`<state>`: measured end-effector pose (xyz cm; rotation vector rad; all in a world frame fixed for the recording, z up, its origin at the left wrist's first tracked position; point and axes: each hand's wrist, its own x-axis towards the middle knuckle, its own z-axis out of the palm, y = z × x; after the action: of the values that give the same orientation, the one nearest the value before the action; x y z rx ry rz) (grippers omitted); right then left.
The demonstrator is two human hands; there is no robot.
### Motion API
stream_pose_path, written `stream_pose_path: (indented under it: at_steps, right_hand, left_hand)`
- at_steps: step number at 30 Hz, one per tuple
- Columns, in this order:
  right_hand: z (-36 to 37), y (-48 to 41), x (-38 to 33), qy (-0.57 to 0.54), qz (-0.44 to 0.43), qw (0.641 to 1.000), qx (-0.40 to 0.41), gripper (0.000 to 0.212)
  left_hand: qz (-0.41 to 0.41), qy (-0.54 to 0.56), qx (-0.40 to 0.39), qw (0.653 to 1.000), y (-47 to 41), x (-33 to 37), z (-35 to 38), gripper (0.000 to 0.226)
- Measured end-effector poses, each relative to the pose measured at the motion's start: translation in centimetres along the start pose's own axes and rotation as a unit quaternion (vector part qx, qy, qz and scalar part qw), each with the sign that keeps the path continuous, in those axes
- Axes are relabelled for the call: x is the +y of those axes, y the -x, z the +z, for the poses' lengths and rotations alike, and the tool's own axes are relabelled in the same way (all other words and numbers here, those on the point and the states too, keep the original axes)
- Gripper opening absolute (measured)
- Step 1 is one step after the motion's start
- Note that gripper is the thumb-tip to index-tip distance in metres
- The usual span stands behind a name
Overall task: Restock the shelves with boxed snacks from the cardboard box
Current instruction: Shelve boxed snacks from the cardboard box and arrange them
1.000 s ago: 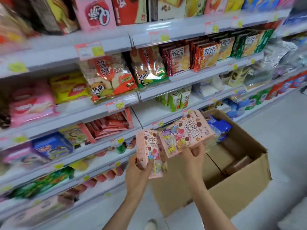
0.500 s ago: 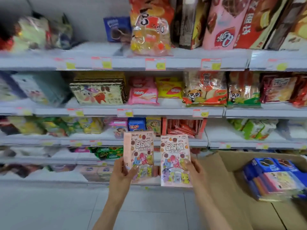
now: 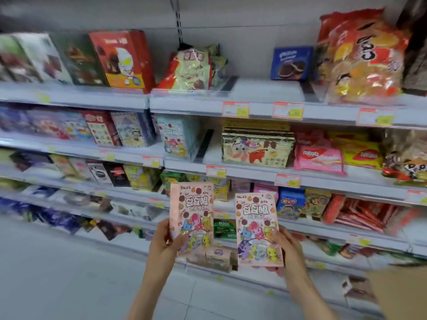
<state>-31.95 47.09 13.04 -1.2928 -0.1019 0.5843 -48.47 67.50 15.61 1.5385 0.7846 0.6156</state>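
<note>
I hold two pink snack boxes printed with cartoon ponies upright in front of the shelves. My left hand (image 3: 165,241) grips the left pink box (image 3: 191,213) by its lower left edge. My right hand (image 3: 287,247) grips the right pink box (image 3: 256,222) at its lower right corner. The boxes are a small gap apart. A corner of the cardboard box (image 3: 399,294) shows at the bottom right. A light blue box of similar design (image 3: 178,137) stands on the second shelf above.
White shelves (image 3: 254,174) packed with snack boxes and bags fill the view, with price tags (image 3: 216,171) along their edges. A wide cream cartoon box (image 3: 256,148) sits right of a shelf gap. Pale tiled floor (image 3: 57,273) lies at the lower left.
The view has swung left, away from the cardboard box and along the shelves. Both hands have carried the two pink boxes upright and spread them slightly apart.
</note>
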Motion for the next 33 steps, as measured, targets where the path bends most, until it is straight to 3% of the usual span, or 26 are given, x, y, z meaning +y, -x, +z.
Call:
stream_pose_path:
  at_steps: [2, 7, 9, 12, 13, 16, 21, 29, 32, 33]
  right_hand:
    - [2.8, -0.7, 0.4, 0.01, 0.001, 1.0, -0.017, 0.051]
    - [8.2, -3.9, 1.5, 0.018, 0.006, 0.998, -0.067, 0.041]
    - [10.4, -5.5, 1.6, 0.029, -0.011, 0.997, -0.067, 0.051]
    - [13.7, -7.8, 1.7, 0.058, -0.028, 0.994, -0.083, 0.083]
    - [14.8, -8.5, 1.8, 0.065, -0.03, 0.994, -0.087, 0.086]
    - [17.5, -10.2, 2.4, 0.065, -0.032, 0.991, -0.109, 0.061]
    - [21.1, -11.5, 2.9, 0.066, -0.027, 0.989, -0.128, 0.04]
    - [25.7, -11.6, 5.4, 0.071, -0.049, 0.994, -0.061, 0.082]
    - [27.5, -10.9, 6.5, 0.044, -0.046, 0.998, -0.023, 0.051]
    - [28.0, -10.5, 6.7, 0.038, -0.046, 0.998, -0.016, 0.051]
  left_hand:
    - [0.02, -0.027, 0.035, 0.999, -1.8, 0.3, -2.2, 0.039]
    - [0.062, -0.147, 0.163, 0.974, -8.0, 1.5, -6.2, 0.038]
    - [0.079, -0.19, 0.212, 0.955, -10.7, 2.3, -7.4, 0.043]
    - [0.088, -0.236, 0.253, 0.934, -14.7, 3.7, -8.7, 0.048]
    - [0.095, -0.246, 0.254, 0.93, -16.0, 4.3, -9.1, 0.049]
    - [0.103, -0.261, 0.25, 0.927, -20.1, 5.4, -10.2, 0.047]
    - [0.08, -0.238, 0.215, 0.944, -26.7, 5.0, -11.4, 0.048]
    - [0.138, -0.17, 0.133, 0.967, -32.4, 4.9, -11.2, 0.044]
    - [0.16, -0.154, 0.093, 0.971, -33.7, 4.9, -10.8, 0.047]
    - [0.171, -0.146, 0.083, 0.971, -34.0, 5.0, -10.7, 0.048]
